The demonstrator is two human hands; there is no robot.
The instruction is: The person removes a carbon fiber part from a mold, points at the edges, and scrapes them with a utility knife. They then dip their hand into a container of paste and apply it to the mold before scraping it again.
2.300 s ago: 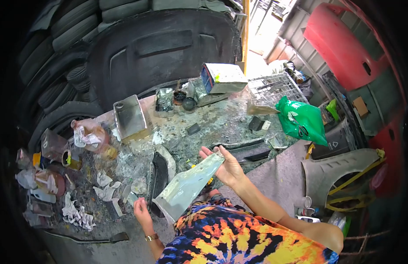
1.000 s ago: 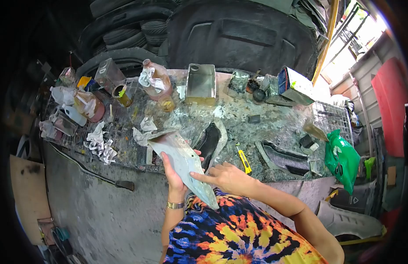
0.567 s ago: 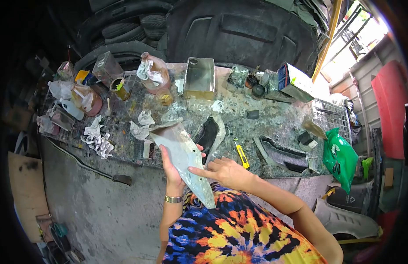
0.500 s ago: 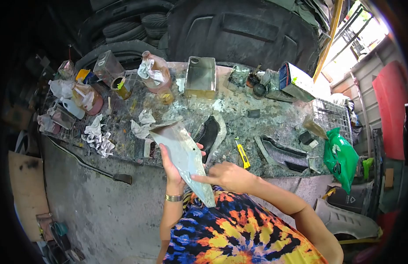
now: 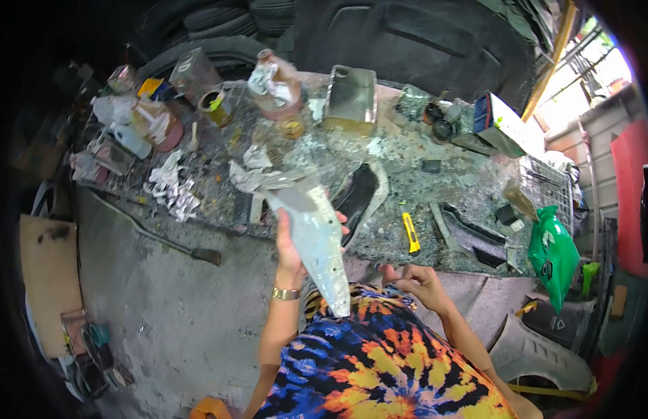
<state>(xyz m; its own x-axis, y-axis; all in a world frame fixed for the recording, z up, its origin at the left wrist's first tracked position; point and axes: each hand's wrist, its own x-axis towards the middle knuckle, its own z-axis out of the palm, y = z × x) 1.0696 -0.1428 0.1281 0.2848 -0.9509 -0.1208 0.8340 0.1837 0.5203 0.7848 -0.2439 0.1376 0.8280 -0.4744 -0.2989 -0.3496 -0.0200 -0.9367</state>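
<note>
My left hand grips a grey, angular car body panel by its edges, thumb on the near side and fingertips showing at the far side. The panel is tilted, its narrow end toward my body, with small holes along its right edge. My right hand is apart from the panel, by the front of my shirt and the table edge. Its fingers are curled together, and whether anything is between them is hidden. A yellow utility knife lies on the table beyond it. Behind the panel rests a black part with a grey rim.
The stained worktable carries crumpled papers, a pink-stained jug, an open metal tin and a dark-lined grey part. A green plastic bag hangs at the right corner. A grey panel stands on the floor.
My right hand has left the panel's surface, where its index finger was pointing, and moved right with fingers curled. My left hand still holds the panel, now turned more upright. The view has shifted.
</note>
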